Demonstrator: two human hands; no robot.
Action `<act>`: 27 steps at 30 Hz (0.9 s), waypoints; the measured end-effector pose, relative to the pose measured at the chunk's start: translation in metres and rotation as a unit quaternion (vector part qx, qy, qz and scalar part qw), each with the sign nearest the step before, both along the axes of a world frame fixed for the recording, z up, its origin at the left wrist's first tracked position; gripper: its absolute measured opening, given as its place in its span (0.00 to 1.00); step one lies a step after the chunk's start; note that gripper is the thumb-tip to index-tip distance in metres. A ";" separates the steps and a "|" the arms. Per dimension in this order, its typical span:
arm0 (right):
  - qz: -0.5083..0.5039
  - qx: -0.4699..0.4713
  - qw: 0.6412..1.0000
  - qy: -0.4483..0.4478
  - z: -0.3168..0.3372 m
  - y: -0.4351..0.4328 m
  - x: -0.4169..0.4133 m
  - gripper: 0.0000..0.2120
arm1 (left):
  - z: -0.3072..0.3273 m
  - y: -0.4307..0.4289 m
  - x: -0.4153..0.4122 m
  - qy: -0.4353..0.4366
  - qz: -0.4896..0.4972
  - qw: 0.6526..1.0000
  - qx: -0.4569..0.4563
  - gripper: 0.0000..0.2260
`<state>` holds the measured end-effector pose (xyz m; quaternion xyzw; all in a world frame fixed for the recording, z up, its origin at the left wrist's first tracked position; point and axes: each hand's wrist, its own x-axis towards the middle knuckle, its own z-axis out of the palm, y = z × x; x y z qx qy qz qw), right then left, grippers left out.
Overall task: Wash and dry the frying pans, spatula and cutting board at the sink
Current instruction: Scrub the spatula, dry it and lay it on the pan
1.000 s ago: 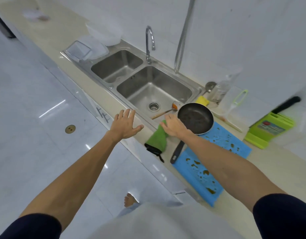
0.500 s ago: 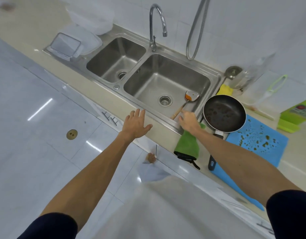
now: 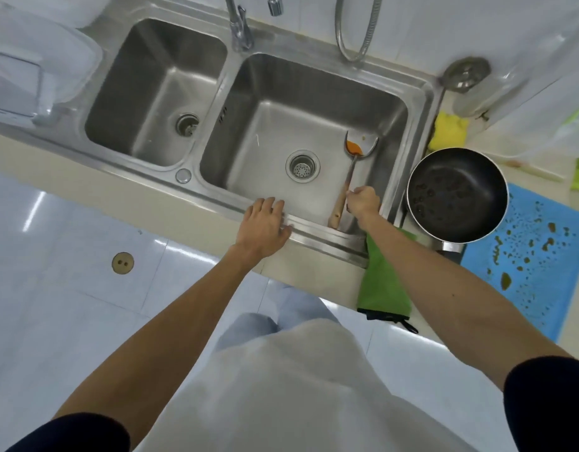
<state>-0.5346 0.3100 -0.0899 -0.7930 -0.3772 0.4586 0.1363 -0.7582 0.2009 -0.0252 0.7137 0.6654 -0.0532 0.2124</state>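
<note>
A metal spatula [image 3: 352,168] with a wooden handle and orange sauce on its blade lies in the right basin of the steel double sink [image 3: 317,89]. My right hand [image 3: 363,201] is curled beside the handle, its fingers touching it. My left hand [image 3: 265,225] rests flat with straight fingers on the sink's front rim. A dirty black frying pan [image 3: 457,194] sits to the right of the sink, partly on a blue cutting board [image 3: 539,259] spattered with brown sauce.
A green cloth [image 3: 384,285] hangs over the counter edge under my right forearm. A yellow sponge [image 3: 449,130] and a clear bottle [image 3: 477,93] stand behind the pan. The faucet [image 3: 239,24] and a hose [image 3: 356,34] rise behind the sink. Clear plastic containers [image 3: 30,70] sit at left.
My right hand moved from the green cloth into the right basin to the spatula handle. My left hand came forward onto the sink rim. The view has moved closer over the sink.
</note>
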 end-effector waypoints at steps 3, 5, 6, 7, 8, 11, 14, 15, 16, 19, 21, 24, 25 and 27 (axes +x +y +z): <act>-0.122 -0.064 0.984 0.108 -0.028 0.006 -0.002 0.10 | -0.007 0.002 -0.005 -0.011 -0.012 1.000 -0.003 0.25; -0.205 -0.077 0.960 0.174 -0.033 0.006 -0.005 0.09 | -0.007 0.002 -0.008 -0.011 -0.019 1.000 -0.008 0.24; -0.237 -0.077 0.948 0.198 -0.035 0.006 -0.006 0.10 | -0.008 0.002 -0.010 -0.011 -0.022 1.000 -0.009 0.24; -0.263 -0.077 0.936 0.219 -0.033 0.006 -0.008 0.11 | -0.008 0.002 -0.012 -0.011 -0.026 1.000 -0.009 0.24; -0.286 -0.073 0.923 0.245 -0.033 0.006 -0.009 0.11 | -0.009 0.003 -0.014 -0.011 -0.030 0.999 -0.009 0.24; -0.335 -0.070 0.890 0.302 -0.037 0.009 -0.009 0.12 | -0.008 0.007 -0.018 -0.020 -0.039 0.999 -0.006 0.23; -0.348 -0.074 0.882 0.310 -0.040 0.010 -0.012 0.11 | -0.009 0.008 -0.024 -0.020 -0.056 0.998 -0.002 0.22; -0.350 -0.076 0.882 0.307 -0.040 0.010 -0.014 0.11 | -0.010 0.009 -0.026 -0.021 -0.062 0.998 -0.002 0.22; -0.354 -0.074 0.880 0.307 -0.040 0.010 -0.014 0.10 | -0.011 0.010 -0.028 -0.023 -0.067 0.997 -0.002 0.21; -0.361 -0.062 0.879 0.305 -0.035 0.010 -0.017 0.10 | -0.011 0.015 -0.034 -0.034 -0.083 0.996 -0.010 0.22; -0.370 -0.052 0.873 0.313 -0.029 0.009 -0.022 0.10 | -0.010 0.020 -0.039 -0.038 -0.094 0.995 -0.024 0.22; -0.387 -0.036 0.860 0.331 -0.017 0.007 -0.029 0.09 | -0.007 0.030 -0.049 -0.046 -0.102 0.993 -0.035 0.24; -0.392 -0.032 0.856 0.336 -0.012 0.007 -0.033 0.09 | -0.006 0.034 -0.053 -0.052 -0.102 0.993 -0.037 0.24; -0.398 -0.021 0.849 0.348 -0.002 0.005 -0.042 0.08 | -0.002 0.043 -0.061 -0.066 -0.100 0.992 -0.042 0.25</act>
